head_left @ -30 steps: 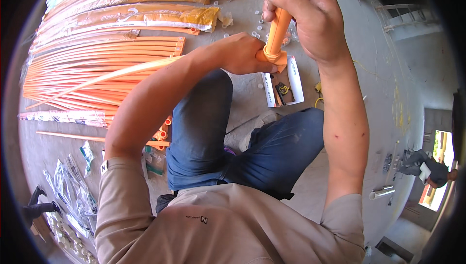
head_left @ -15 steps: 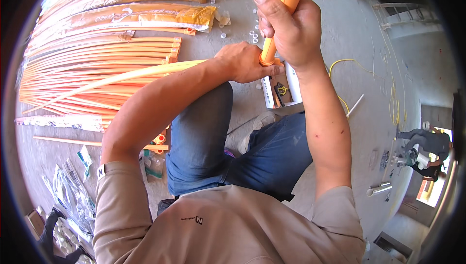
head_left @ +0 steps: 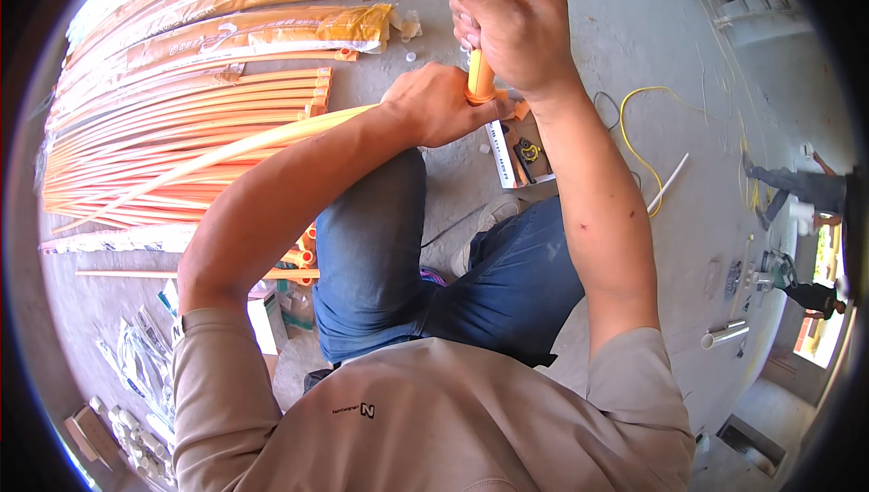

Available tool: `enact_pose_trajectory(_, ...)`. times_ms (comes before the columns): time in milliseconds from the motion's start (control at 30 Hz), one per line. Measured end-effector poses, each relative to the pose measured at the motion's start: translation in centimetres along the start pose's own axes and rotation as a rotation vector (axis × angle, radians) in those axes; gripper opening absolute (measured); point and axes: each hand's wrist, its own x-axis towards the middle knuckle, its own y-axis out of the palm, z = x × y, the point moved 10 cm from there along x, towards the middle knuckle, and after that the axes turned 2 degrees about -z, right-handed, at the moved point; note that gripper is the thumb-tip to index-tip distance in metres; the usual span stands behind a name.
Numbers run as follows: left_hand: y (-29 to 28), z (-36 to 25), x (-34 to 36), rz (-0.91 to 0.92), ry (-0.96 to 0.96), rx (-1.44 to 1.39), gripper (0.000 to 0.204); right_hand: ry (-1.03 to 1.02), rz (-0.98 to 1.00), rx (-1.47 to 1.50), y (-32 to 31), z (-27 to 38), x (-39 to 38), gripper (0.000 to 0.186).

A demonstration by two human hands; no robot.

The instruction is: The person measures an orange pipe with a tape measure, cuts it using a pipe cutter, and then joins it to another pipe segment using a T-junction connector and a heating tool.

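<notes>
My right hand (head_left: 520, 26) is wrapped around an orange pipe (head_left: 482, 65) that runs up past the top edge of the picture. The lower end of that pipe meets an orange fitting with a flared collar (head_left: 480, 97). My left hand (head_left: 433, 105) is closed around the fitting and hides most of it. Behind my left forearm, a longer orange pipe (head_left: 337, 121) slants in from the left toward the left hand; how it joins there is hidden.
Orange pipes (head_left: 181, 139) lie bundled at left, below plastic-wrapped bundles (head_left: 299, 30). An open box (head_left: 501, 162) with tools stands beyond my knees. Yellow cable (head_left: 625, 130) and a white pipe (head_left: 670, 184) lie at right. Crumpled plastic (head_left: 136, 361) lies lower left; people (head_left: 801, 189) work far right.
Both hands have shifted slightly left and up in the picture, still gripping. The pipe in my right hand stands a little more upright. People at far right have changed posture.
</notes>
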Motion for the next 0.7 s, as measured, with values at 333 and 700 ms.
enact_pose_trajectory(333, 0.3, -0.5, 0.4, -0.014, 0.052, 0.066, 0.069, -0.114, -0.008, 0.035, -2.0, -0.3, -0.5, 0.017)
enact_pose_trajectory(700, 1.4, 1.2, 1.6, -0.101, 0.216, -0.036, 0.055, -0.266, 0.218, -0.068, -0.2, -0.1, -0.2, 0.023)
